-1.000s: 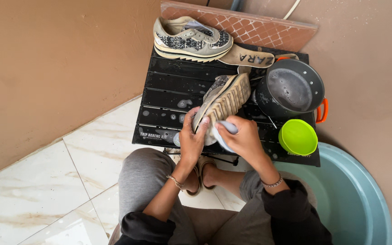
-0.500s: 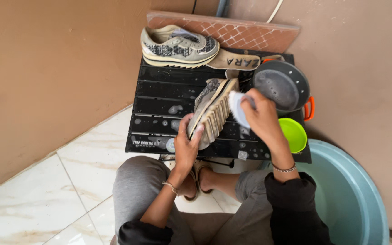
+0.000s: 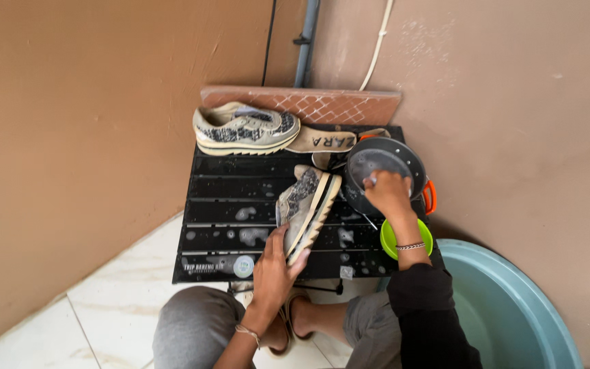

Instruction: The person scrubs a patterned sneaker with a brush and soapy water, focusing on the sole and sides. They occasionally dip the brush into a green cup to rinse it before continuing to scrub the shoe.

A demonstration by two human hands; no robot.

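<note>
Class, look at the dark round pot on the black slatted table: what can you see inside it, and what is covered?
The right hand reaches into the pot; a grey inner surface shows. What the fingers hold, and any liquid, cannot be told. The left hand holds the shoe.

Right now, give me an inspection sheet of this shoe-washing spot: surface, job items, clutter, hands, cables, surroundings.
Surface: black slatted table, wet, with foam patches.
Job's things: patterned shoe lying on its side on the slats; dark pot with orange handles at the right edge.
Clutter: second shoe upright at the back; insole beside it; green bowl below the pot.
Hands: left hand holds the shoe's near end; right hand reaches into the pot, what it holds cannot be told.
Cables: dark cable, grey pipe and white cable on the wall.
Surroundings: brown walls, brick-red tile, marble floor, blue basin.
</note>
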